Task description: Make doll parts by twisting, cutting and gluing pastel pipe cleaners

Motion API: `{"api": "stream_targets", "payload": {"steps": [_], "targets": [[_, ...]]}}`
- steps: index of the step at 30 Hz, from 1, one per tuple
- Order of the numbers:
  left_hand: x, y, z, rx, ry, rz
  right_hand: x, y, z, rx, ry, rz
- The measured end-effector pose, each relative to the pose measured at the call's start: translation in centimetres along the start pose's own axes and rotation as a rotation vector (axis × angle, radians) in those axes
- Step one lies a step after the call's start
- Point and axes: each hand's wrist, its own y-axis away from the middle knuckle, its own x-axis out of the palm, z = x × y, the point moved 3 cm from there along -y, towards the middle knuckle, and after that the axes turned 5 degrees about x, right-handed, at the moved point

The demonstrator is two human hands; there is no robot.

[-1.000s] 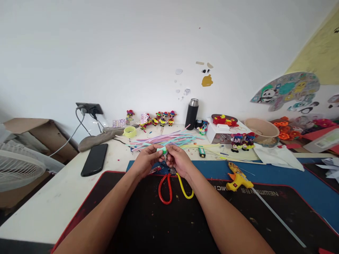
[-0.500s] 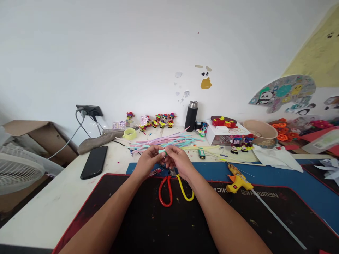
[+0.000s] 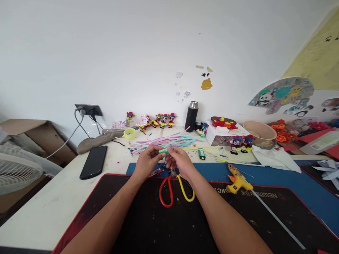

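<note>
My left hand [image 3: 148, 159] and my right hand [image 3: 180, 160] meet over the desk, fingertips pinched on a small green piece [image 3: 163, 151]. What kind of piece it is cannot be made out, and the fingers hide part of it. Just below the hands lie scissors with one red handle [image 3: 166, 192] and one yellow handle [image 3: 186, 188]; their blades are mostly hidden beneath my fingers. Behind the hands spreads a loose pile of pastel pipe cleaners [image 3: 166, 141] in pink, purple, teal and yellow.
A yellow glue gun [image 3: 238, 180] with a long glue stick lies at right on the black mat [image 3: 169, 229]. A phone [image 3: 94, 162] rests at left. Behind stand a black flask [image 3: 192, 116], a tape roll [image 3: 129, 133], a white box [image 3: 212, 135] and several small colourful figures [image 3: 164, 120].
Both hands stay together at the same spot with small finger movements. The green piece shows more plainly between the fingertips. The view has shifted very slightly.
</note>
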Motion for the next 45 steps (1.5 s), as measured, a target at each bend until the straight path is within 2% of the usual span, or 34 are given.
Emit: {"api": "stream_targets", "payload": {"steps": [12,19,25,37,41,45], "targets": [[0.0,-0.1,-0.5,-0.017,-0.021,0.028,-0.2,-0.4,0.0,-0.127,0.116,-0.016],[-0.1,-0.2,-0.1,-0.063,0.028,-0.017,0.0,-0.5,-0.4,-0.147,0.094,-0.007],[-0.1,0.1,1.0,-0.157,0.155,-0.030,0.1,-0.5,-0.8,-0.134,0.102,-0.010],[0.0,-0.1,0.4,-0.161,0.252,-0.051,-0.1,-0.3,-0.2,-0.155,0.161,0.010],[-0.3,-0.2,1.0,-0.187,0.241,-0.055,0.0,-0.3,-0.2,-0.145,0.147,0.031],[-0.4,-0.2,0.8,-0.159,0.138,-0.073,-0.1,-0.2,-0.3,-0.102,0.148,0.020]]}}
